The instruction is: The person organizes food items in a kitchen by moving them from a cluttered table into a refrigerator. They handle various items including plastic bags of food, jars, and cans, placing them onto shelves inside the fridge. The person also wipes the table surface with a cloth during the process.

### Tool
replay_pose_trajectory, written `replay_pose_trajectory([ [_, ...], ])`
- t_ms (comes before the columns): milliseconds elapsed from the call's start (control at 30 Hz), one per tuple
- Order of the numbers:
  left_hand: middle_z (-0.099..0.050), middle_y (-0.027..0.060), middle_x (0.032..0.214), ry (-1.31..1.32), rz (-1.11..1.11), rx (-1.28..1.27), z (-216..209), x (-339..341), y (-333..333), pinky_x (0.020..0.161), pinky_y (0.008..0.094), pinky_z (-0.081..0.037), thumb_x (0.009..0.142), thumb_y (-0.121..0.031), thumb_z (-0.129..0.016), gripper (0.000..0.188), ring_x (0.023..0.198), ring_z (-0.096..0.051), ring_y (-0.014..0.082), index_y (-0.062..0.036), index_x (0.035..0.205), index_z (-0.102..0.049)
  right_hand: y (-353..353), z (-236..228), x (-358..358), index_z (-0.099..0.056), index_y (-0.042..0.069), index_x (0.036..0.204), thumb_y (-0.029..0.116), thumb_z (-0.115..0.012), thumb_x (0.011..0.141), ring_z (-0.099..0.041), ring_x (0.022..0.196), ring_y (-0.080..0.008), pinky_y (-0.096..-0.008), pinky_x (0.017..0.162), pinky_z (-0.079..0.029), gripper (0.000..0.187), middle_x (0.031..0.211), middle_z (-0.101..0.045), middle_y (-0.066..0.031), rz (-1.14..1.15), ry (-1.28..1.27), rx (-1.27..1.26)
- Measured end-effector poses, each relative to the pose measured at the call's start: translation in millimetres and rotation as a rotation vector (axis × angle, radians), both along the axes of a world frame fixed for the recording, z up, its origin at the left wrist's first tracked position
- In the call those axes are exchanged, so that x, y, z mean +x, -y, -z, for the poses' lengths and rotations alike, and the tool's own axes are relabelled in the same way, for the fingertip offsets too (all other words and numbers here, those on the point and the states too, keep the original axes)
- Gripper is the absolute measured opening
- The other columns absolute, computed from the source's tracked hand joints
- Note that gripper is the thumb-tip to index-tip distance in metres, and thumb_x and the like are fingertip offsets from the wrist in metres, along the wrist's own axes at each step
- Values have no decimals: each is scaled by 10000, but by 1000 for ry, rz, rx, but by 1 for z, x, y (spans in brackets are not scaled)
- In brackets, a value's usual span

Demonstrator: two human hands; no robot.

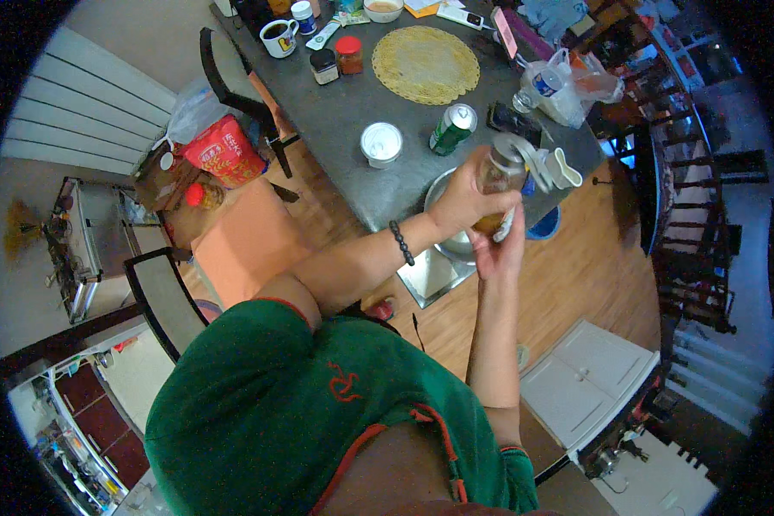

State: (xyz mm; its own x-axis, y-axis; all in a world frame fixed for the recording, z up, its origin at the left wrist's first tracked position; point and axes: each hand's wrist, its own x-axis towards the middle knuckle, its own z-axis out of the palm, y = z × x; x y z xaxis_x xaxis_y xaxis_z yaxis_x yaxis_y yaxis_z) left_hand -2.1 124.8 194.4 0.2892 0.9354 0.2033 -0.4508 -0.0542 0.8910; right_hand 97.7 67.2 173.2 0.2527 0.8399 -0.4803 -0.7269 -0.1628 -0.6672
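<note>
My left hand [463, 205], with a dark bead bracelet at its wrist, is wrapped round a clear glass dispenser bottle [500, 172] with a white spout. Some amber liquid shows low in the bottle. From below, my right hand [500, 251] presses a crumpled white tissue or cloth [505, 225] against the bottle's lower part. Beneath my hands is a round metal bowl [433, 191], partly hidden by them. A pale flat board or tray [434, 277] lies at the counter's near edge. Just beyond, a green can [453, 129] and a white-lidded tub [381, 144] stand on the dark counter [353, 112].
A round woven placemat [426, 64], a red-lidded jar [349, 54], a dark-lidded jar [323, 66] and a mug [279, 39] are farther back. Plastic bags [563, 90] sit at the right. Chairs [232, 82] and an orange surface [254, 245] stand left.
</note>
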Motion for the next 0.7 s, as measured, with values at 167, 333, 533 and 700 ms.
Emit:
replay_pose_trajectory([
  [167,-562,59,1109,-87,-17,151,6,-19,-17,909,302,-432,657,-88,-777,656,1045,-530,140,-37,1212,-431,-17,11,-6,-529,78,1114,402,-510,911,-615,800,-175,-267,541,-520,382,1004,-608,-57,-229,-32,-66],
  [333,-568,67,1111,-95,-105,204,-1,-50,-57,891,307,-456,642,-84,-813,671,1033,-544,146,-36,1198,-440,-31,-2,-10,-558,65,987,224,-624,870,-613,660,-148,-267,529,-506,208,818,-612,-48,-12,248,31],
  [533,-570,105,1122,-389,-281,96,54,-100,-159,875,296,-469,651,-109,-809,661,1007,-564,165,-25,1187,-432,-12,4,32,-549,81,934,279,-603,882,-573,574,-121,-247,426,-438,212,759,-605,-35,2,354,-26],
  [700,-565,102,1103,-531,-154,2,115,-98,-197,853,305,-474,645,-77,-797,662,990,-567,170,-32,1188,-422,0,33,28,-549,57,925,291,-613,876,-554,563,-135,-258,450,-460,248,732,-583,-42,-36,429,-101],
])
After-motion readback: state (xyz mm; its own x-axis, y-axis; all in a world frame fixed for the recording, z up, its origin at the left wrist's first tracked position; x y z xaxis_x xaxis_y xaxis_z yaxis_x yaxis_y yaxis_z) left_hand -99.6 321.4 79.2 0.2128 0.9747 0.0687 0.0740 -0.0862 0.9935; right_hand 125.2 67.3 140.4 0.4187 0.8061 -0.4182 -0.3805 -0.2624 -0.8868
